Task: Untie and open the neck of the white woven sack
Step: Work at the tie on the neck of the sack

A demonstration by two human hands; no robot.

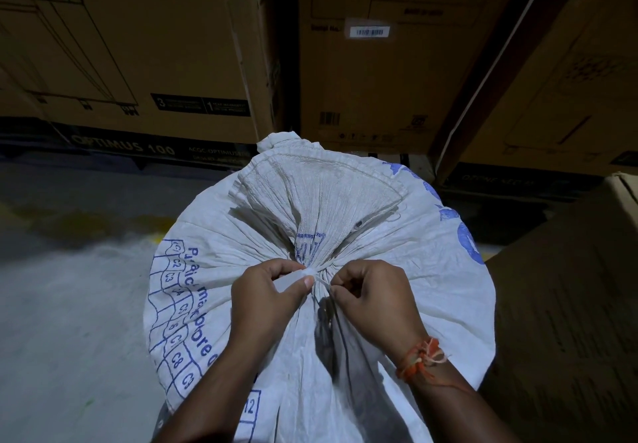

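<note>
The left hand (272, 290) pinches a small white bit of the tie (308, 273) between thumb and finger, right at the neck of the sack. The right hand (373, 294) is curled too, and its fingertips pinch a thin strand just beside the same spot. Both hands are close together, almost touching, with the knot between them. The right wrist wears an orange thread band (419, 356).

The white woven sack (345, 208) stands on the floor (69, 304) in front of the person. It is full and round, and its top is gathered tight into many folds. The loose flap of the mouth lies spread out past the knot. Blue letters and boxes are printed on its sides.

I think the knot is still tied. To do this well, hold one end firm and pull the other end slowly, not hard, so the knot gets loose and not tighter.

Big brown cardboard boxes (155, 45) stand behind the sack.
</note>
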